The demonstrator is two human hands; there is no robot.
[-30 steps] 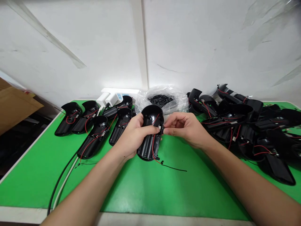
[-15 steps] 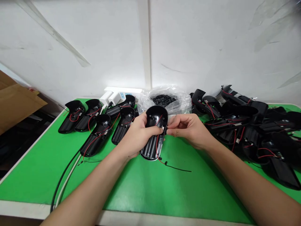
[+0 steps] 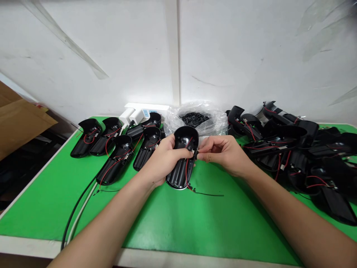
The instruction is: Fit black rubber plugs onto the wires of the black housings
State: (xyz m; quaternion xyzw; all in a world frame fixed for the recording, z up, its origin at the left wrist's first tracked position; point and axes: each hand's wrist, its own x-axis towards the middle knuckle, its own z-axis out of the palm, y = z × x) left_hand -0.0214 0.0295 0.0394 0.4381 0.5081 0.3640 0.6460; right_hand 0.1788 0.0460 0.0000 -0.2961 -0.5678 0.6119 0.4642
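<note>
**Black housing (image 3: 176, 175) clasped by the left hand (image 3: 164, 158), pinched at its edge by the right hand (image 3: 220, 150)**

The housing is held, hollow side up, over the middle of a green table (image 3: 195, 227); whether its underside is touching the tabletop cannot be told. It is gripped firmly from its left side by the left hand, with the thumb laid across the hollow to the right edge. At that edge, a small dark bit (image 3: 196, 153) is pinched between the right thumb and forefinger; whether it is part of the housing cannot be told. A red wire (image 3: 186, 172) is run down the hollow, and a thin black strand (image 3: 209, 194) is trailed from the lower end onto the right.

Just behind, small black pieces (image 3: 194, 119) are heaped in a clear plastic bag (image 3: 219, 125). Similar wired housings (image 3: 114, 167) are set out at the left, near a white power strip (image 3: 161, 108), and more are piled in a heap (image 3: 295, 156) at the right. The table is backed by a white wall (image 3: 125, 63).
</note>
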